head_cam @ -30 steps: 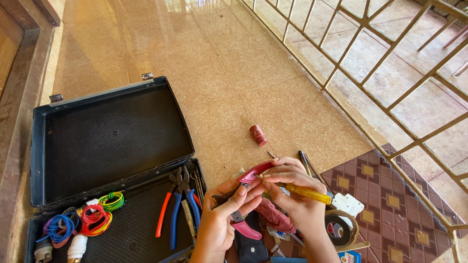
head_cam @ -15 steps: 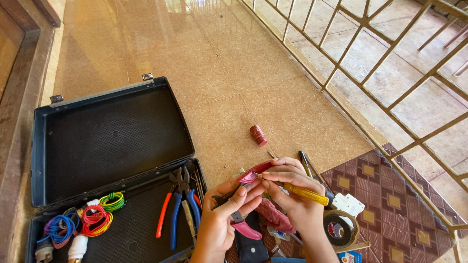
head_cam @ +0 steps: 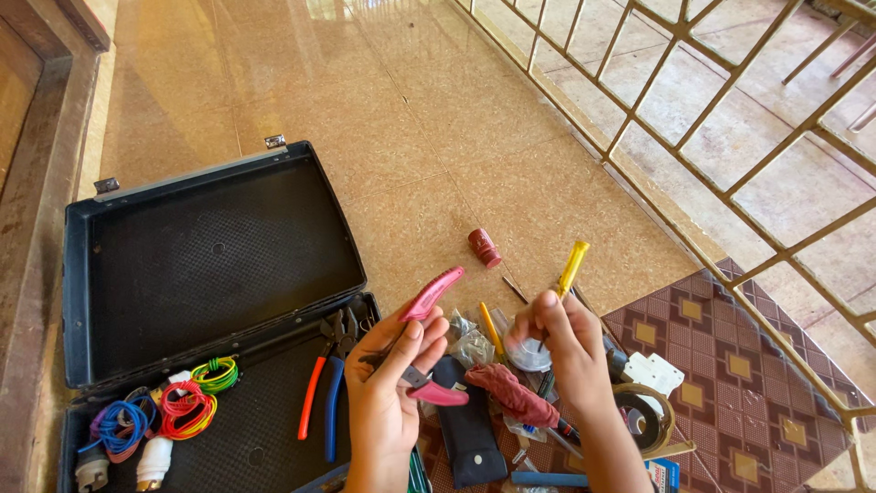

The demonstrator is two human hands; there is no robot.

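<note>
The person sits on the polished stone floor [head_cam: 438, 119]. The left hand [head_cam: 392, 383] is curled shut around a small pair of pink-handled pliers [head_cam: 429, 338], one handle sticking up and away past the fingertips, the other lying across the palm toward the right. Just to the right, the right hand [head_cam: 561, 351] pinches a yellow-handled screwdriver [head_cam: 572, 269] between thumb and fingers, handle pointing up and far; its shaft is hidden inside the grip. The two hands are near each other but apart.

At the left lies an open black plastic tool case [head_cam: 210, 265], holding coils of coloured wire [head_cam: 164, 415] and orange-and-blue-handled pliers [head_cam: 321, 402]. A small dark red cylinder [head_cam: 484, 247] stands on the floor beyond the hands. Below the right hand lie a crumpled red cloth [head_cam: 511, 394] and a roll of tape [head_cam: 650, 418] on a patterned mat [head_cam: 748, 365].
</note>
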